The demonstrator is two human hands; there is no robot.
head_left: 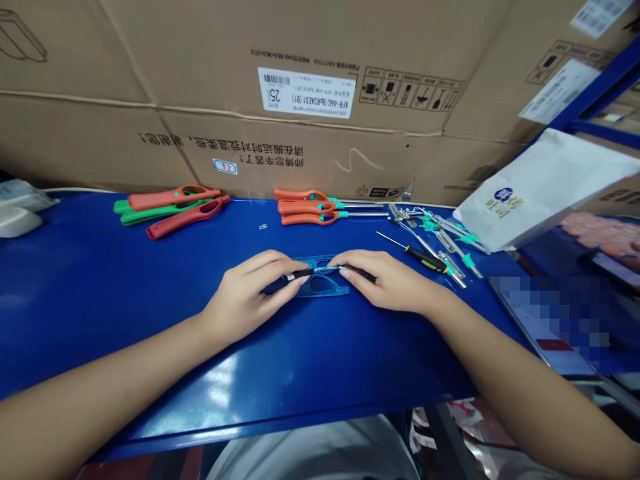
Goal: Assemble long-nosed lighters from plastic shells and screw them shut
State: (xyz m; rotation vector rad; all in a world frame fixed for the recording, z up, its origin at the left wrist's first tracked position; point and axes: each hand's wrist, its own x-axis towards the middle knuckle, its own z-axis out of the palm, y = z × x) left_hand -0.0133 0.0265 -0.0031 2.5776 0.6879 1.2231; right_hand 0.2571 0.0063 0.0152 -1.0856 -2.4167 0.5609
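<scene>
A thin black rod (320,272) with a silver wire along its middle lies across a blue plastic frame (320,288), held just above it. The frame sits flat near the middle of the blue desk (100,300), toward the front edge from the row of parts. Left hand (250,297) pinches the rod's left end, fingers pressed together, thumb hidden behind them. Right hand (387,280) pinches the right end, fingers close together and curled over it. Fingertips of both hands nearly meet over the frame.

Right of the hands, a screwdriver (425,260) with a black and yellow handle lies on the desk, just beside a loose pile of metal rods with teal pieces (440,233) near the back edge. Three orange handles with metal tubes (307,207) lie together at the back edge, center. Further left along that edge are two red handles (175,197) and a green handle (150,213). A white bag (540,193) leans at the back right corner. A tablet (540,327) sits at the right edge, partly blurred. Cardboard boxes (280,87) stand behind the desk.
</scene>
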